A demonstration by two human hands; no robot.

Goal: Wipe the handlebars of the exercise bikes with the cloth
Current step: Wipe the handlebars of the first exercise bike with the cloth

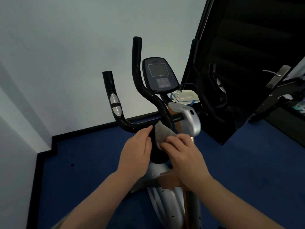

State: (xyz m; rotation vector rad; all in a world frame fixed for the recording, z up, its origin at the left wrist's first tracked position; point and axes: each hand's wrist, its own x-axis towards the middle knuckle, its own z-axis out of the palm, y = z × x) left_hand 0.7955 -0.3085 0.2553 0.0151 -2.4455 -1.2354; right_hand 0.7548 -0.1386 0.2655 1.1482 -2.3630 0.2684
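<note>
A grey cloth (pixel 162 133) lies against the black handlebar (pixel 145 91) of the exercise bike, where the bars join near the silver stem (pixel 189 118). My right hand (pixel 183 152) presses and grips the cloth from the lower right. My left hand (pixel 137 147) rests flat beside the cloth on the left, fingertips touching the bar, with nothing visibly held in it. An outer left grip (pixel 113 98) with a silver sensor pad rises at the left. The right-side bars (pixel 198 80) stand dark against the door.
A console (pixel 159 74) with a screen sits above the bars. A dark door (pixel 247 55) with a metal handle (pixel 275 75) stands open at the right. A small tray (pixel 186 95) sits behind the bike. White walls close in on the left; blue carpet (pixel 92 154) lies below.
</note>
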